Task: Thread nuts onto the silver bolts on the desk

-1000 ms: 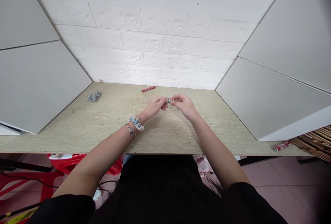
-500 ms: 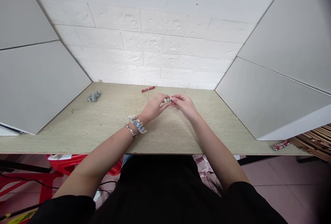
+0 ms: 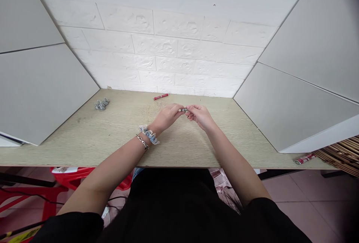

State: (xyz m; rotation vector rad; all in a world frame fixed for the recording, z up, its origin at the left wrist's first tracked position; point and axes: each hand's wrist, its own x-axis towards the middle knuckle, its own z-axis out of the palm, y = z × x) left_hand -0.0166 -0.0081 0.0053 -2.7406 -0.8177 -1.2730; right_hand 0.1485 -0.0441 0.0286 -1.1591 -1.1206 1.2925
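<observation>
My left hand [image 3: 167, 116] and my right hand [image 3: 199, 115] meet over the middle of the wooden table [image 3: 117, 134]. Between their fingertips they pinch a small silvery metal part [image 3: 183, 110], likely a bolt with a nut, held a little above the tabletop. Both hands have their fingers closed around it. A fabric scrunchie and a metal bracelet [image 3: 146, 137] sit on my left wrist.
A pile of several silvery bolts [image 3: 101, 104] lies at the far left of the table. A red marker [image 3: 160, 96] lies by the white brick wall. Grey panels flank both sides. Another red marker [image 3: 305, 158] and a wicker basket [image 3: 343, 154] are at right.
The fingers of both hands have shifted slightly around the metal part, and it has turned between them. The arms have stayed where they were.
</observation>
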